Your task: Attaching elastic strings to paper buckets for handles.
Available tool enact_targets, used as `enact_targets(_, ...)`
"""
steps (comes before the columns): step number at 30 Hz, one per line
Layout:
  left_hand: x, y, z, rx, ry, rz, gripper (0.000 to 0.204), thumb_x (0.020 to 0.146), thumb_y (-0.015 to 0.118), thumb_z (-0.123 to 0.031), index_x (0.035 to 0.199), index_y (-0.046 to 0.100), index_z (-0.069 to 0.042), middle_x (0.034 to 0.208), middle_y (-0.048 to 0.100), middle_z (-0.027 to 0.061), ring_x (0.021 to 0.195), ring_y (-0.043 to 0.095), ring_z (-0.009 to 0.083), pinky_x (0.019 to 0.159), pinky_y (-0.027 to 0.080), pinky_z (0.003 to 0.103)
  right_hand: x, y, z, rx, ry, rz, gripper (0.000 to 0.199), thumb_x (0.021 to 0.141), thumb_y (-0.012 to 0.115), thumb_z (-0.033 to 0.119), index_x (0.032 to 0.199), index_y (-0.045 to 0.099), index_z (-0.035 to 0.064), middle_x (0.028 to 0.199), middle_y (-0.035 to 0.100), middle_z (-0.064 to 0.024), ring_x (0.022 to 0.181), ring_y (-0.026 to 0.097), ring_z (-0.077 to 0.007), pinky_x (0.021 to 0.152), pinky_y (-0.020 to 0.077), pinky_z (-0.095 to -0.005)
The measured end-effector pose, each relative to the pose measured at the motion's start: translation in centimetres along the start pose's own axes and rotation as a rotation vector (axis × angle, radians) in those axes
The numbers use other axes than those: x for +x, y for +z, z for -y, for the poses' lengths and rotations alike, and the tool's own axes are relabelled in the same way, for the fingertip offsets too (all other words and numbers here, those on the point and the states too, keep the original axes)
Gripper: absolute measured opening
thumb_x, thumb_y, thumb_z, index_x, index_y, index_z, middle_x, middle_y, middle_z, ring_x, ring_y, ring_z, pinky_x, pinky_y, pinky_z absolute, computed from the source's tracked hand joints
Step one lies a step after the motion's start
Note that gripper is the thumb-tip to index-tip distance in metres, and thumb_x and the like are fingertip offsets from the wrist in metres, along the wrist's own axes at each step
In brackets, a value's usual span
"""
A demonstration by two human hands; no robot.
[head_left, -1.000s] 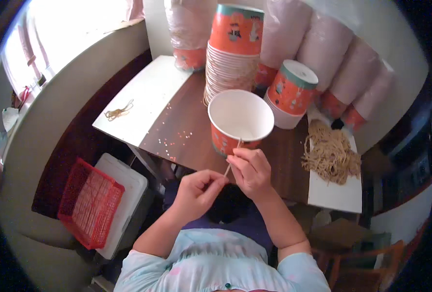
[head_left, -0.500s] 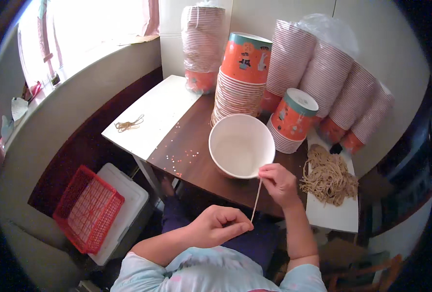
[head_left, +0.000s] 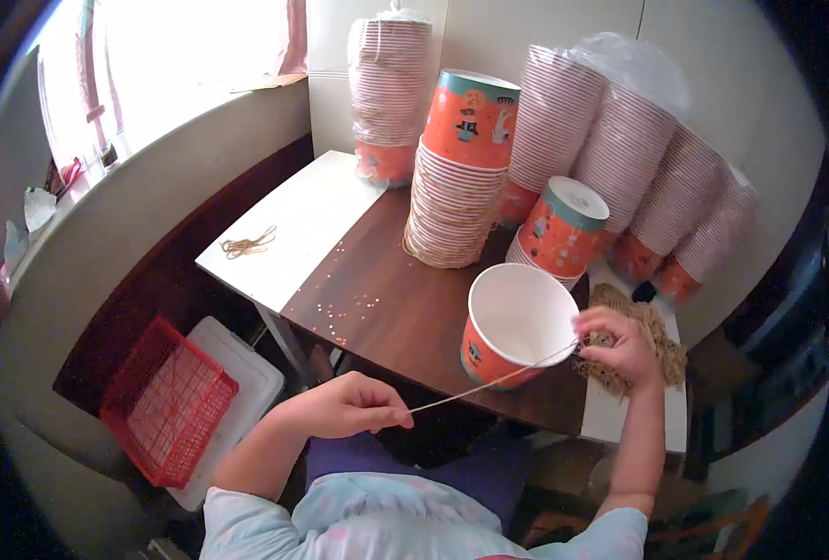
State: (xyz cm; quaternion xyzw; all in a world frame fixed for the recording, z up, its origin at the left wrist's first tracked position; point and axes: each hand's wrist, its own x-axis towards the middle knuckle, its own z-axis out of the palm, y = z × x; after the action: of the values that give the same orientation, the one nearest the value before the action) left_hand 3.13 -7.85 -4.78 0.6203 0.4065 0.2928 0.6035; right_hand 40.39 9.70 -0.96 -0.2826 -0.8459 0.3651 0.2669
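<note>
An orange paper bucket (head_left: 491, 353) with a white inside stands on the brown table in front of me, its mouth upward. My right hand (head_left: 623, 347) is at its right rim, fingers pinched around one end of a thin tan cord (head_left: 470, 391). That cord runs taut across the near side of the bucket. Its other end is pinched between thumb and fingers of my left hand (head_left: 344, 407), which hangs in front of the table edge, apart from the bucket. Whether my right fingertips also touch the rim I cannot tell.
A heap of tan cords (head_left: 668, 347) lies right. Behind are an upside-down bucket stack (head_left: 456, 201), a shorter stack (head_left: 564, 233) and several bagged stacks (head_left: 625, 140). Small dots (head_left: 349, 308) and a cord bundle (head_left: 248, 244) lie left. A red basket (head_left: 167, 401) is at lower left.
The bucket has shifted right and nearer me, and my right hand has moved right with it. My left hand has gone left, so the cord now lies flatter and spans a longer stretch.
</note>
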Motion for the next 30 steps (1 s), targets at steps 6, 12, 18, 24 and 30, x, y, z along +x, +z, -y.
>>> enact_targets(6, 1.9, 2.6, -0.7, -0.029, 0.107, -0.093, 0.023, 0.094, 0.053, -0.02, 0.096, 0.065, 0.0, 0.077, 0.061, -0.0011, 0.068, 0.052, 0.0058, 0.059, 0.044, 0.022, -0.9, 7.5, 8.2, -0.121, -0.14, -0.123, 0.086, 0.063, 0.081, 0.021, 0.134, 0.038, 0.0014, 0.138, 0.04, -0.0185, 0.128, 0.039, -0.0323, 0.107, 0.0304, -0.0395)
enact_targets(12, 4.4, 2.5, -2.2, -0.16, 0.038, -0.097, 0.033, 0.094, 0.052, -0.033, 0.091, 0.065, -0.003, 0.069, 0.059, -0.001, 0.059, 0.051, 0.0056, 0.054, 0.042, 0.021, 2.1, 14.0, 10.1, 0.124, -0.042, -0.002, 0.021, 0.081, 0.067, 0.014, 0.098, 0.063, 0.0007, 0.082, 0.065, -0.0133, 0.073, 0.064, -0.0233, 0.069, 0.0508, -0.0331)
enact_targets(18, 2.8, 0.4, 1.3, -0.506, -0.169, -0.03, 0.031, 0.094, 0.054, -0.027, 0.105, 0.064, 0.0, 0.071, 0.061, 0.0029, 0.059, 0.051, 0.0079, 0.054, 0.041, 0.02, 1.0, 10.5, 7.4, 0.023, 0.05, -0.228, 0.004, 0.082, 0.065, 0.004, 0.079, 0.063, 0.001, 0.067, 0.059, -0.0007, 0.06, 0.051, -0.0057, 0.055, 0.0407, -0.0211)
enact_targets(24, 3.9, 2.2, 2.0, -0.395, -0.022, -0.077, 0.023, 0.09, 0.059, -0.017, 0.105, 0.063, 0.0, 0.072, 0.06, -0.0004, 0.061, 0.051, 0.0055, 0.055, 0.043, 0.02, -0.3, 10.5, 6.4, -0.022, -0.038, -0.17, 0.007, 0.082, 0.064, 0.005, 0.078, 0.061, 0.0012, 0.071, 0.06, -0.0018, 0.063, 0.052, -0.0067, 0.057, 0.0414, -0.0216)
enact_targets(30, 5.4, 6.2, 1.4, 0.046, 0.311, -0.253, 0.03, 0.083, 0.069, -0.018, 0.11, 0.062, -0.005, 0.09, 0.058, 0.0043, 0.07, 0.052, 0.0064, 0.062, 0.044, 0.023, 0.2, 10.4, 8.0, 0.076, 0.039, -0.122, 0.005, 0.082, 0.064, 0.006, 0.081, 0.063, 0.0008, 0.071, 0.061, -0.006, 0.062, 0.055, -0.0101, 0.057, 0.044, -0.0242)
